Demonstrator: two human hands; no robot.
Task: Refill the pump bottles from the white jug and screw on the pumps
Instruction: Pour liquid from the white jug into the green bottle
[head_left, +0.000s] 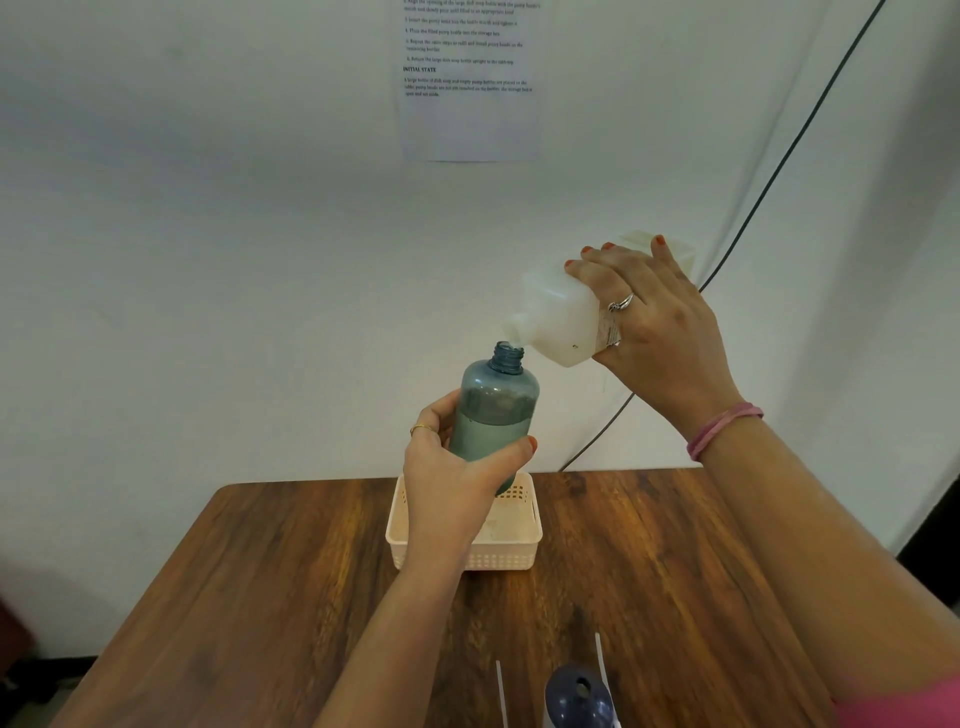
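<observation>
Nearest the camera, a dark blue pump (579, 693) lies on the bench (260, 597). Left hand (457, 462), fingers wrapped round the bottle (493, 410), holds it above the basket (514, 540), long axis near upright, mouth uppermost. Right hand (654, 317), fingers curled over the jug (558, 317), tips its spout down-left onto that mouth. Risk: overfilling, or spill if the spout slips sideways.

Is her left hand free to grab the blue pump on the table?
Probably not: the left hand grips the bottle while the jug pours. The pump lies unblocked.
</observation>
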